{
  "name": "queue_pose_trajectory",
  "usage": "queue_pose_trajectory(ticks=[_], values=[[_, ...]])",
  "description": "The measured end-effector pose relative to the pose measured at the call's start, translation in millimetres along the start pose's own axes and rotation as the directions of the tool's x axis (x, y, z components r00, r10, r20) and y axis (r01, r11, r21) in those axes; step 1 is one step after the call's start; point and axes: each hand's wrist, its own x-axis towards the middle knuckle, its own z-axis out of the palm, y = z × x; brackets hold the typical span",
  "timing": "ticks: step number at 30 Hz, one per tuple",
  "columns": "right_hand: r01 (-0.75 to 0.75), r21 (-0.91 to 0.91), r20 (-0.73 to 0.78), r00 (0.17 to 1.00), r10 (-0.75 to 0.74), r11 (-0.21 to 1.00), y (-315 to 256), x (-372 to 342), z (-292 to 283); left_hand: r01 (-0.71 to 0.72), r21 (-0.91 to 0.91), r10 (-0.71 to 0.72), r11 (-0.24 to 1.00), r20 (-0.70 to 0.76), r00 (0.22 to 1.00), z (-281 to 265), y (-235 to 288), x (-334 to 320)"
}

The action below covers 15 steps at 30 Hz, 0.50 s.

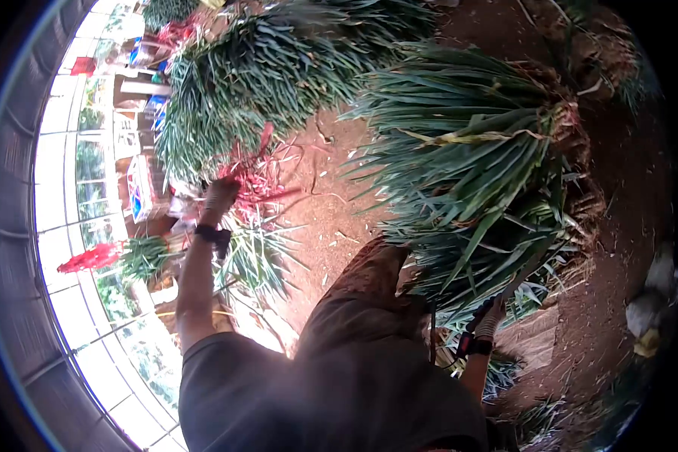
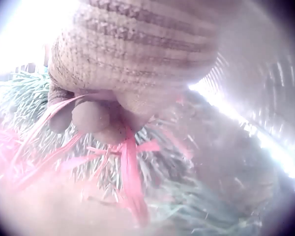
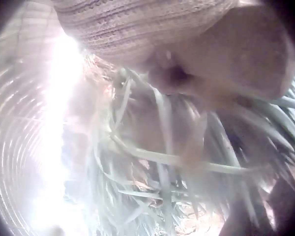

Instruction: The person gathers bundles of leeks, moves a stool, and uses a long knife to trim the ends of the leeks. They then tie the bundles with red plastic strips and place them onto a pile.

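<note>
My gloved left hand (image 1: 222, 194) pinches pink-red strips (image 2: 132, 179), which hang from its curled bare fingertips (image 2: 91, 117) in the left wrist view. More red strips (image 1: 260, 184) lie tangled beside it. At the lower right, my gloved right hand (image 1: 491, 316) is at the edge of a large pile of long green leaves (image 1: 474, 166). In the right wrist view its fingers (image 3: 236, 54) curl over some green leaves (image 3: 162, 157); part of the grip is hidden and blurred. A dark narrow shape (image 1: 523, 279) runs beside that hand, too unclear to identify.
Another large heap of green leafy plants (image 1: 279, 68) lies at the top. Below the left hand are loose leaves (image 1: 256, 256), and a small bundle (image 1: 145, 258) with a red strip (image 1: 90, 258) is at the left. Brown soil (image 1: 331, 188) runs between the heaps.
</note>
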Motion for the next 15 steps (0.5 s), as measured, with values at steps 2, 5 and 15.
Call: queue_pose_trajectory(ticks=[2,5,15], values=[[-0.049,-0.032,0.006,0.999,0.049,0.998,-8.7,-8.9,12.3,-0.029,-0.034,0.034,0.999,0.164,0.986,39.1,-17.7,3.4],[-0.060,-0.001,-0.023,0.998,0.060,0.998,1.0,-5.4,16.6,-0.590,0.597,0.370,0.544,0.461,0.807,116.6,-82.7,43.2],[-0.149,-0.132,-0.127,0.983,0.132,0.980,-16.3,-20.4,29.0,-0.217,0.659,0.079,0.720,0.233,0.969,21.9,-134.4,121.7]])
